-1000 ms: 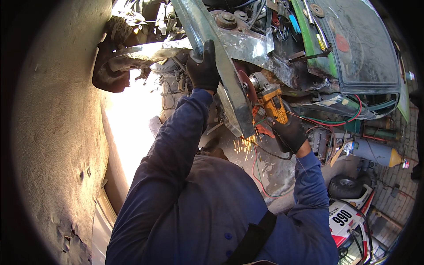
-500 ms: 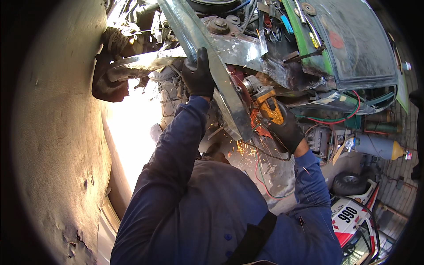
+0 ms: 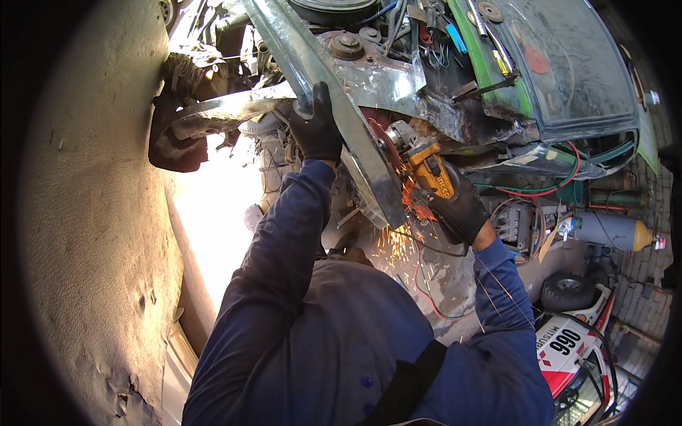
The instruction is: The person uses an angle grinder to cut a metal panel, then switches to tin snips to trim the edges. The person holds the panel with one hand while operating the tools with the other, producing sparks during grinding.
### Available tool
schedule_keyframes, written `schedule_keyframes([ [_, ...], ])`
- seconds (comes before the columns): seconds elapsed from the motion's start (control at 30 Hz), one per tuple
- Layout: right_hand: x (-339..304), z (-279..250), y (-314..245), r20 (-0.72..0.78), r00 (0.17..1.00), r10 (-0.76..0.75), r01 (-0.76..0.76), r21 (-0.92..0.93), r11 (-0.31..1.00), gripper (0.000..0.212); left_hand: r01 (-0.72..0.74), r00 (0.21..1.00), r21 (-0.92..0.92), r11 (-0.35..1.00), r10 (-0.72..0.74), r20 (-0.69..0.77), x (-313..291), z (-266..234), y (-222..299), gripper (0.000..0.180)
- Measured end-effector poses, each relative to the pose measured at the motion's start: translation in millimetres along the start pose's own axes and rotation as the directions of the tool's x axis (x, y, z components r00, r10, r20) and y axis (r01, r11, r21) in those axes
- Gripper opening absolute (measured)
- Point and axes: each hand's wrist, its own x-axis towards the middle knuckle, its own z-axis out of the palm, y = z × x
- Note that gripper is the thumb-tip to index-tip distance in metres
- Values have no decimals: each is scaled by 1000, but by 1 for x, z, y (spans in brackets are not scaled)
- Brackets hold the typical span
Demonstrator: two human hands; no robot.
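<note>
A long grey-green metal panel [image 3: 323, 85] slants from the top of the view down to the middle. My left hand [image 3: 317, 129], in a black glove, grips the panel's left edge, thumb pointing up along its face. In my gloved right hand [image 3: 460, 207] is a yellow angle grinder [image 3: 431, 170], with the fingers wrapped round its body. The grinder's disc, seen nearly edge-on, is against the panel's right edge. Orange sparks [image 3: 396, 248] spray downward from there past the panel's lower end. The exact contact point is partly hidden by the panel.
A stripped car's engine bay [image 3: 383, 67] lies ahead, with loose tools [image 3: 455, 39] by its green edge. A grey gas cylinder [image 3: 604, 231] lies at right beside red and green hoses [image 3: 540, 190]. A tan sheet [image 3: 99, 177] stands at left; a white-and-red vehicle [image 3: 568, 348] is at lower right.
The spark stream below the panel has grown thicker, with streaks crossing my right sleeve. Both hands keep their grips, and the whole scene shifts only slightly.
</note>
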Motion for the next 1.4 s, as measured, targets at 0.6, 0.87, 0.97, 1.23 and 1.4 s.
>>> schedule_keyframes([
  [0.6,3,1,-3,17,995,101,-102,38,994,79,45,998,35,998,-46,41,-1,-5,-12,31],
  [0.87,9,2,-6,-41,997,73,-75,-49,996,72,60,997,41,997,-62,56,-2,-5,-20,30],
  [0.97,9,2,-4,-28,995,91,-90,22,996,74,-111,991,186,976,96,89,-3,-8,-27,29],
  [1.23,14,-1,4,14,997,79,-80,58,995,80,-165,981,319,933,122,153,-4,-13,-43,33],
  [1.4,14,1,6,-18,995,100,-99,24,995,80,-68,992,160,985,50,113,-2,-10,-42,33],
])
